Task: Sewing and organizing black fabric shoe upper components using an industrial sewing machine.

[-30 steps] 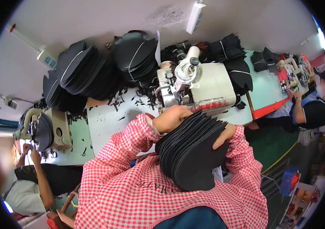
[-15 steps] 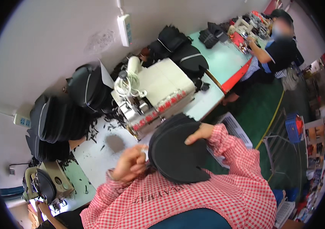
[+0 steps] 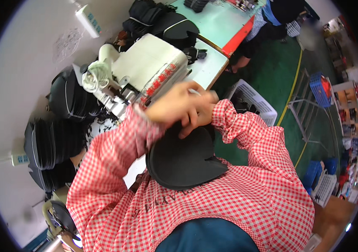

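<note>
A stack of black, rounded flat pieces (image 3: pixel 183 157) with a notched edge rests against my lap, tilted toward me. At its far end both hands come together. My right hand (image 3: pixel 206 111) grips the top of the stack, partly hidden behind the other hand. My left hand (image 3: pixel 172 105) crosses over it with curled fingers, smeared by motion. A thin white strip (image 3: pixel 193 91) shows between the hands; what it is I cannot make out. Red-and-white checked sleeves cover both forearms.
Beyond my hands stands a white sewing machine (image 3: pixel 149 63) on the worktable. Banded black stacks (image 3: pixel 52 143) lean by the wall at left. A white plastic crate (image 3: pixel 256 101) sits on the green floor (image 3: pixel 271 63). Another person (image 3: pixel 286 12) is at the far table.
My left hand has gone from beside the stack across to my right hand at its far end. My right hand has shifted to the stack's top. The view has turned rightward and down.
</note>
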Tool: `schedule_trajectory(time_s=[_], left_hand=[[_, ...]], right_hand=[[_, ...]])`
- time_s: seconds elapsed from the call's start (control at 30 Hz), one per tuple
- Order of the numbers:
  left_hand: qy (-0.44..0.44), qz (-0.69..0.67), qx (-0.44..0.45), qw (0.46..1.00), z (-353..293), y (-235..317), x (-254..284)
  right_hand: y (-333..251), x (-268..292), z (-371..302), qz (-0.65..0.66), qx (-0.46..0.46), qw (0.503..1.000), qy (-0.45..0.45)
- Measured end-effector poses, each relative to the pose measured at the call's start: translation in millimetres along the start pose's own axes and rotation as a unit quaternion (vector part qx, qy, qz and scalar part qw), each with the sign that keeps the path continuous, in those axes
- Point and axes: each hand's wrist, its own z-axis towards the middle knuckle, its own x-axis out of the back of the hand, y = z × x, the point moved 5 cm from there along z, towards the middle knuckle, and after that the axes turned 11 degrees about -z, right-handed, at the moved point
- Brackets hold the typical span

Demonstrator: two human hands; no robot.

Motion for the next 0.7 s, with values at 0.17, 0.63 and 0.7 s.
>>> schedule_trajectory(time_s=[0.17,0.63,0.7], left_hand=[[-0.143,0.441,-0.137,0.875,-105,9,-47],[0.024,-0.113,-0.087,0.989,-60,-120,39],[0.104,-0.045,-0.138,0.984,-49,-107,40]], right_hand=[[82,-38,-11,0.281,0.031,0.958,-0.039],[70,-13,-78,0.509,-0.132,0.845,0.096],[69,-9,-74,0.491,-0.167,0.854,0.05]])
